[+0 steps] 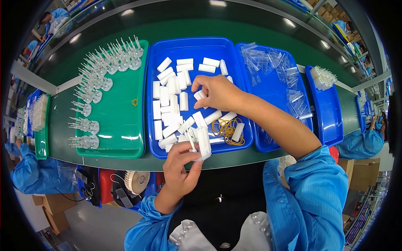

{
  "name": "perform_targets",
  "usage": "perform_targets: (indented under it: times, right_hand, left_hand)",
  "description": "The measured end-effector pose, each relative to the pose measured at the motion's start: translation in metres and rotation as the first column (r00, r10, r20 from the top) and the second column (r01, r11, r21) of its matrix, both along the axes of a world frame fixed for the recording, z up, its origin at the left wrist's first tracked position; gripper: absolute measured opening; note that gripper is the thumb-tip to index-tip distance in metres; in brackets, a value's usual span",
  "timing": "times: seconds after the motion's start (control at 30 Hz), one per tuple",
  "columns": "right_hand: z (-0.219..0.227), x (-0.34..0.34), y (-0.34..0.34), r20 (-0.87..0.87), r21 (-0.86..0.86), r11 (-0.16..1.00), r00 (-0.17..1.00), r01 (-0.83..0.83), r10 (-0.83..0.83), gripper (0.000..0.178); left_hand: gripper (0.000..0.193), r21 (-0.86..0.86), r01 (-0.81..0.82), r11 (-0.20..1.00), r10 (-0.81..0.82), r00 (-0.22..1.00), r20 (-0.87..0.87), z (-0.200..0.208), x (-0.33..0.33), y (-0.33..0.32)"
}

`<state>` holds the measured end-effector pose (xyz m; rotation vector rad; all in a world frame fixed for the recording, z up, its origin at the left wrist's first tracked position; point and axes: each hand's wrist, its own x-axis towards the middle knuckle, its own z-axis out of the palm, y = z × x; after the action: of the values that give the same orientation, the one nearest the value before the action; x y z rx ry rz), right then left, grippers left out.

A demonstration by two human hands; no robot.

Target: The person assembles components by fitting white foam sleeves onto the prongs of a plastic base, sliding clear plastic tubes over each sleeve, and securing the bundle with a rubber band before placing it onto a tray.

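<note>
My left hand [178,169] is closed around the clear base of a pronged holder [191,134] with thin white rods pointing up. White foam-like cylinders [204,141] stand on part of that holder, at the front edge of the middle blue tray [190,47]. Over the same tray, my right hand [220,92] pinches one short white cylinder [199,95] between thumb and fingers. Many loose white cylinders [163,95] lie in the tray below and to its left. Yellowish rubber bands [225,131] form a pile in the tray's near right corner.
At left, a green tray [119,113] has several pronged holders [102,69] along its far and left sides and a rubber band [134,102]. A blue tray [274,92] with clear plastic pieces [268,58] sits right, beside a narrower blue tray [331,111]. Other people work around.
</note>
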<state>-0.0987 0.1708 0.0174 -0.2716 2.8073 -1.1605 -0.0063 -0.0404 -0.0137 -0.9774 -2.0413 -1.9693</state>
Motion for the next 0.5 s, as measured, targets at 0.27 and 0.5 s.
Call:
perform_targets:
  times: [0.27,0.5]
  right_hand:
    - [0.012,0.006,-0.001,0.190,-0.094,0.992,0.980,0.084,-0.065,0.028]
    - [0.016,0.016,0.010,0.043,-0.169,0.984,0.998,0.051,-0.044,0.026]
  left_hand:
    - [0.024,-0.001,-0.011,1.000,0.011,1.000,-0.019,0.000,0.000,0.001]
    - [0.027,-0.059,0.013,0.998,-0.018,0.996,-0.091,0.003,-0.002,0.006]
